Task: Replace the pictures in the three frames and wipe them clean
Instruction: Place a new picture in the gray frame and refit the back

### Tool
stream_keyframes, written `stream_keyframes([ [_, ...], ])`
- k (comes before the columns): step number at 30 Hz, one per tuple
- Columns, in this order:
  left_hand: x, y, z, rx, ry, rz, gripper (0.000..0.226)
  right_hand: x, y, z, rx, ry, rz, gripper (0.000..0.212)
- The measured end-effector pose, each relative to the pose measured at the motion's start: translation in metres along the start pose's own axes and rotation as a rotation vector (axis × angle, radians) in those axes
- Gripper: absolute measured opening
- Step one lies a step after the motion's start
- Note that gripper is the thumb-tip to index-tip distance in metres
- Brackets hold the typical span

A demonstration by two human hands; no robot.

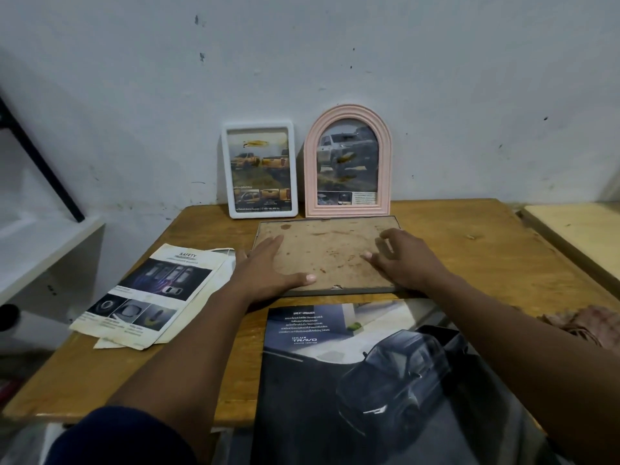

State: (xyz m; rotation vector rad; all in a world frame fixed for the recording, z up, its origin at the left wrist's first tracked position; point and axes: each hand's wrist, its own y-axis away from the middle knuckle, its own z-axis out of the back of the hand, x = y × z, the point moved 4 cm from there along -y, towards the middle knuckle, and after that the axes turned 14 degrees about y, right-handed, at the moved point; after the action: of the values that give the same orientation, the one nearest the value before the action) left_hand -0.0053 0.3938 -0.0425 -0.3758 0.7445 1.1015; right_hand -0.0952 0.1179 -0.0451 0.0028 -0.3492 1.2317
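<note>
Face-down frame point(328, 253) flat on tabletop point(476, 250); left hand point(265, 270) lies spread on its backing, right hand point(406, 260) touches it, fingers loosely bent, gripping nothing.

Frame point(328, 253) face: turned down onto the table point(486, 250), unseen.
Frame corners: near left one covered by the left hand point(265, 266); near right one covered by the right hand point(402, 260).
Right fingers point(394, 237): blurred; contact with the backing unclear.
Leaflets point(147, 297): right edge tucked behind the left wrist; lower sheets mostly buried under the top one; small print unreadable.
Car picture point(352, 380): nearer than both hands, cut by the bottom edge, right side crossed by the right forearm.
Cloth point(583, 325): outside the right forearm, partly behind it, blurred.
White frame point(260, 169), pink frame point(349, 162): beyond the fingertips, captions too small to read.
Sleeve point(117, 437): cut by the bottom edge.
</note>
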Motion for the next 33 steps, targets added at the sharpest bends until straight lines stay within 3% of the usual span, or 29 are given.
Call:
stream_keyframes([
  [3, 0.001, -0.001, -0.002, -0.002, -0.015, 0.013, 0.116, -0.001, 0.001, 0.001, -0.022, 0.021, 0.000, 0.066],
  [9, 0.000, -0.001, 0.001, 0.008, -0.034, 0.040, 0.120, 0.004, 0.005, -0.003, 0.142, 0.153, 0.137, 0.071],
  [14, -0.003, -0.004, 0.006, 0.035, -0.044, 0.064, 0.126, 0.001, -0.001, 0.003, 0.199, 0.159, 0.057, 0.083],
  [19, -0.006, 0.000, 0.001, 0.003, -0.065, 0.053, 0.110, 0.004, 0.011, -0.004, 0.153, 0.241, 0.065, 0.079],
  [22, -0.004, 0.004, -0.003, -0.055, 0.001, 0.008, 0.102, -0.002, 0.013, -0.002, 0.196, 0.132, -0.046, 0.083],
  [26, -0.002, 0.000, 0.004, -0.158, 0.105, -0.026, 0.087, -0.016, 0.017, 0.022, 0.008, 0.137, -0.270, 0.063],
  [29, -0.006, -0.003, 0.003, -0.190, 0.061, -0.030, 0.079, -0.012, 0.023, 0.028, 0.009, 0.043, -0.273, 0.045],
  [33, -0.015, -0.002, -0.002, -0.215, 0.072, -0.028, 0.075, -0.017, 0.026, 0.032, 0.003, -0.224, -0.360, 0.044],
])
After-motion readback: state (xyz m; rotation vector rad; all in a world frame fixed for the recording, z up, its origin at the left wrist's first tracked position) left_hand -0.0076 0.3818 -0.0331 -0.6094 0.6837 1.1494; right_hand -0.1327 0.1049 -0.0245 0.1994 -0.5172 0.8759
